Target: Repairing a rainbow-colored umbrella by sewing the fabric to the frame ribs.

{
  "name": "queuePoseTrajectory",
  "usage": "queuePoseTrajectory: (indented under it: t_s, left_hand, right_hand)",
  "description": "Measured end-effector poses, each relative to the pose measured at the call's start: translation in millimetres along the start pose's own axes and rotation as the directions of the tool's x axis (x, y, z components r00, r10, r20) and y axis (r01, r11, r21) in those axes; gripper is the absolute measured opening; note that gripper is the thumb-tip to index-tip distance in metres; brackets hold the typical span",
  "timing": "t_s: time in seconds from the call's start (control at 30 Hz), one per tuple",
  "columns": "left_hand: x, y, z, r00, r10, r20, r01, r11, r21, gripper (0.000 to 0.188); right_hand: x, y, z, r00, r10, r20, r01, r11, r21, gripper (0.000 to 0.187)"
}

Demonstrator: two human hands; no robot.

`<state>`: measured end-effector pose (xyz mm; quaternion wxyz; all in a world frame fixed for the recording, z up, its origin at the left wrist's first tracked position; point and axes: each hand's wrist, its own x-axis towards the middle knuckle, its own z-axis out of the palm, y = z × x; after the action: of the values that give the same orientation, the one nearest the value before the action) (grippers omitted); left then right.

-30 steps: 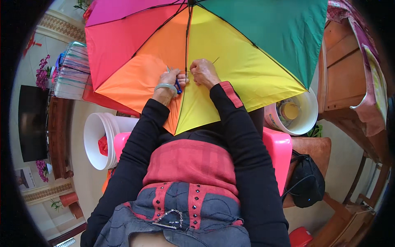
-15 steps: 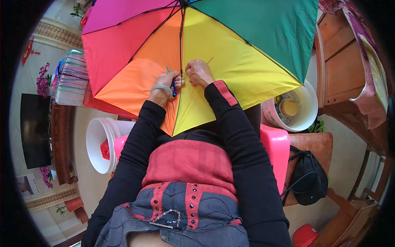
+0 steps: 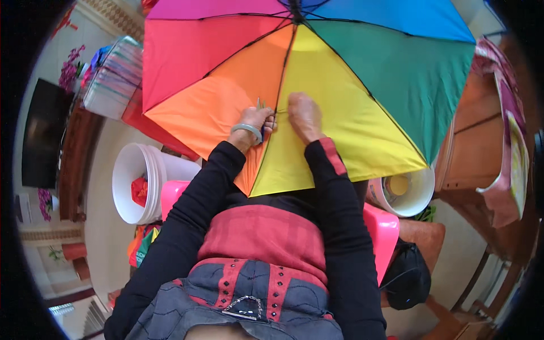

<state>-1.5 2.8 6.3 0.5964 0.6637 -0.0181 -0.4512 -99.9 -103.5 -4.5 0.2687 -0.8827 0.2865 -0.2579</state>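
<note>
An open umbrella (image 3: 226, 85) in rainbow panels lies inside up across my lap, its dark ribs meeting at the top. My left hand (image 3: 256, 121) is closed at the seam between the orange and yellow panels, beside a rib. It holds small scissors (image 3: 260, 104), whose metal tips stick out above the fingers; the blue handle is mostly hidden. Just to its right, my right hand (image 3: 305, 116) is a closed fist over the yellow panel, slightly blurred. A thin dark line, perhaps thread, spans the gap between both hands. What the right fingers pinch is hidden.
White buckets (image 3: 131, 184) stand at the left, with something red inside. Another white bucket (image 3: 416, 195) is at the right, partly under the umbrella. A pink stool (image 3: 381, 238) is beneath me, a black bag (image 3: 407, 277) beside it. Folded colourful fabric (image 3: 144, 245) lies lower left.
The view has shifted, showing more of the umbrella's blue panel. My right hand has drawn a little away from the left, which stays at the seam with the scissors.
</note>
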Motion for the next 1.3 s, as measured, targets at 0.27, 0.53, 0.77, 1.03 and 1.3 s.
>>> queuePoseTrajectory:
  t_s: [0.27,0.53,0.77,1.03,1.3]
  left_hand:
    - [-6,0,1,1.000,0.003,-0.023,-0.003,1.000,0.014,0.017]
    - [-7,-3,0,0.999,-0.003,-0.035,0.003,1.000,-0.020,0.015]
    - [-4,-7,-4,1.000,0.012,-0.027,-0.014,0.998,-0.067,0.014]
    - [5,-12,-9,1.000,0.020,-0.019,-0.021,0.998,-0.064,0.013]
    - [3,-5,-1,0.997,-0.038,-0.067,0.031,0.994,-0.103,0.015]
  right_hand:
    - [5,4,-66,0.890,0.157,0.428,-0.420,-0.082,0.904,0.009]
    - [-5,1,0,0.973,0.209,0.097,-0.217,0.972,0.088,0.014]
    - [-11,-27,4,0.985,0.146,0.087,-0.116,0.953,-0.281,0.013]
    - [-11,-21,10,0.977,0.084,0.195,-0.034,0.968,-0.248,0.012]
    - [2,-5,13,0.972,-0.072,0.226,0.094,0.992,-0.089,0.017]
